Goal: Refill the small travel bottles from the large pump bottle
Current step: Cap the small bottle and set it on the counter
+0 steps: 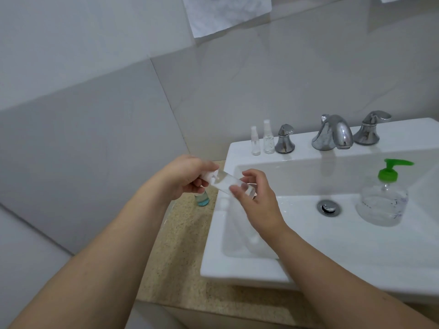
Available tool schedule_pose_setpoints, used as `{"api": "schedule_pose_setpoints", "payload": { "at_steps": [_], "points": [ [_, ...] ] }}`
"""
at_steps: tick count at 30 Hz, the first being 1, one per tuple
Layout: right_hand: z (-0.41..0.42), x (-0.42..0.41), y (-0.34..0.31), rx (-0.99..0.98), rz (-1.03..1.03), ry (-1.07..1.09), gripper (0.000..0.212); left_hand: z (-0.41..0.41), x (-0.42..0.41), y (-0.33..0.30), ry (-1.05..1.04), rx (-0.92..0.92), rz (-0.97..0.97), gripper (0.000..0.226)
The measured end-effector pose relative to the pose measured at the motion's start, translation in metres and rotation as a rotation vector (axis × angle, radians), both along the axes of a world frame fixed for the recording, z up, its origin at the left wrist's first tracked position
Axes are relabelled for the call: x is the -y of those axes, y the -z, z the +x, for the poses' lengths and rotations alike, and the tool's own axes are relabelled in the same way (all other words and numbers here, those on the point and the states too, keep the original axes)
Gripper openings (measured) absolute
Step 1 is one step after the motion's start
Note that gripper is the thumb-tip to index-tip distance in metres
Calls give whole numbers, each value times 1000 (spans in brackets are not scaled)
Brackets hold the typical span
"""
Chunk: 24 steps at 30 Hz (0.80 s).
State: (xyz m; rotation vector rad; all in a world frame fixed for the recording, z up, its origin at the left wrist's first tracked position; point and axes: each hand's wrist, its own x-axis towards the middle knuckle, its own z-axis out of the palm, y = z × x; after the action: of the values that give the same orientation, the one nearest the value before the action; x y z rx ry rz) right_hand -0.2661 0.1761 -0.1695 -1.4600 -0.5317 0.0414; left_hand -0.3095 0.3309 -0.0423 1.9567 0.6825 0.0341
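Both hands hold one clear travel bottle (229, 184) on its side over the sink's (237, 269) left rim: left hand (187, 176) grips the white cap end, right hand (254, 198) pinches the body, likely to twist the cap. Pump bottle (383, 200) sits at 3 o'clock; two more bottles (262, 141) at 1. No label is readable.

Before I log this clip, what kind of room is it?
Most likely a bathroom: a white sink with a chrome faucet and drain, tiled walls, and a pump bottle standing in the basin.
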Motion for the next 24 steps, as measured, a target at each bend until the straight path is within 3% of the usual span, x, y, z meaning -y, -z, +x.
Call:
{"api": "schedule_pose_setpoints", "payload": {
  "at_steps": [3,8,14,24],
  "points": [
    [4,0,-4,-135,128,26,12,1,1,3,-102,51,-146,17],
    [5,-2,0,-166,36,4,32,4,8,7,-93,69,-175,19],
    [9,1,-2,-211,-111,291,48,2,19,19,55,228,-74,24],
    [12,2,-9,-644,-47,-9,28,-9,19,17,189,200,148,23]
  ]
}}
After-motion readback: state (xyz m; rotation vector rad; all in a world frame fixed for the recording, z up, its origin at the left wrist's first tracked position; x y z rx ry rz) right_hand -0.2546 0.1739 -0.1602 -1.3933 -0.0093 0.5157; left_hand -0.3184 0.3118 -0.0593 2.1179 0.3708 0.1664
